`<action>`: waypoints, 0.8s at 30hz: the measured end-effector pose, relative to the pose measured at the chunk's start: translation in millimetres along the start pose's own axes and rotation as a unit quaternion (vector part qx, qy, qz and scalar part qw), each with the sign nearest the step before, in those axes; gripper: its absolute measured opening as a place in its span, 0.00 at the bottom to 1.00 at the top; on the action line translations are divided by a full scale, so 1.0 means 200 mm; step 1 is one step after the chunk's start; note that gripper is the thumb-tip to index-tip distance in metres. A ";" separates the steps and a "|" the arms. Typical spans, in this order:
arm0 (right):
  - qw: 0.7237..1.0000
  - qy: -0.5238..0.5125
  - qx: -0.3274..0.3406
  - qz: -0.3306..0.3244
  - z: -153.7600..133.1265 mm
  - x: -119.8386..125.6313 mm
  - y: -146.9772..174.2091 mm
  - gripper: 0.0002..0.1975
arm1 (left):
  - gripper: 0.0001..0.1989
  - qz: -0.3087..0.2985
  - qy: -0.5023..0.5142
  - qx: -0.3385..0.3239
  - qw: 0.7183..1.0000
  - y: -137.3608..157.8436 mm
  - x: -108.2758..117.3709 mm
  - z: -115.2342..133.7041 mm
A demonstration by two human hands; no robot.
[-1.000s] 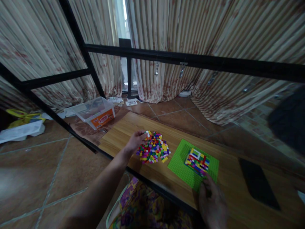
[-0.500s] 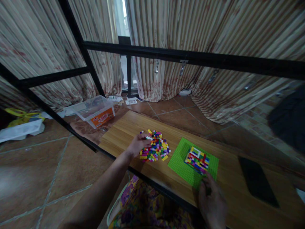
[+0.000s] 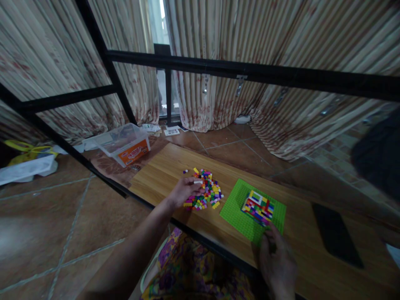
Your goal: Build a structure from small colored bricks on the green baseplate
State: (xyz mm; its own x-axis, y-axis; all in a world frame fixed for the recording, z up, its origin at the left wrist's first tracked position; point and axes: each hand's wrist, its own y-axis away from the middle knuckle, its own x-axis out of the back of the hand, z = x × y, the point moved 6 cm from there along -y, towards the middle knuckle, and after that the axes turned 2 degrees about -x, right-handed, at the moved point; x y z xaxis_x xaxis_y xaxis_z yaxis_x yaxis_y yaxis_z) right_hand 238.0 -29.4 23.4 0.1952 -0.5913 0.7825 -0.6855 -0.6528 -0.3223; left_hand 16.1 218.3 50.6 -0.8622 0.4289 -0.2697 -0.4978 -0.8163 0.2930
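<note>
My left hand (image 3: 184, 191) is over the pile of small coloured building bricks (image 3: 210, 193), its thumb and fingers closed on a white brick (image 3: 198, 182). To the right, a green baseplate (image 3: 236, 214) lies on the wooden table and carries a low block of multicoloured bricks (image 3: 258, 206), with a white outline and some red on top. My right hand (image 3: 278, 258) rests at the near edge of the baseplate. Its fingers are bent, thumb and forefinger apart, the forefinger's tip at the near corner of the brick block. No brick shows between them.
A dark flat slab (image 3: 337, 235) lies on the table (image 3: 165, 166) at the right. Black metal bars (image 3: 218, 66) cross beyond the table. On the floor stand a clear plastic bin (image 3: 125, 146) with an orange label and a white tray (image 3: 29, 168). Striped curtains (image 3: 200, 33) hang behind.
My left hand has shifted slightly right over the pile, and the white brick in its fingers has turned flatter. My right hand stays by the brick block.
</note>
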 end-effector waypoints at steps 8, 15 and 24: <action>1.000 0.001 -0.009 -0.004 0.01 -0.01 0.00 0.27 | 0.11 0.041 -0.014 -0.053 0.998 0.00 -0.02 0.01; 1.000 -0.004 -0.001 -0.005 0.02 -0.01 0.00 0.27 | 0.06 0.098 -0.023 -0.058 0.993 -0.04 -0.01 -0.02; 1.000 -0.011 -0.006 -0.007 0.02 -0.01 0.00 0.27 | 0.03 0.134 -0.040 -0.069 0.988 -0.10 0.01 -0.07</action>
State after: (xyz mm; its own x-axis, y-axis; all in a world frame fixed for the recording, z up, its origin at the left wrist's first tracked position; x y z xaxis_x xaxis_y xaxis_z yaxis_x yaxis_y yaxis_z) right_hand 240.6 -29.9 19.7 0.2193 -0.5923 0.7753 -0.6914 -0.6550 -0.3048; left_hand 25.2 230.0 31.0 -0.9685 0.2154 -0.1253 -0.2384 -0.9473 0.2140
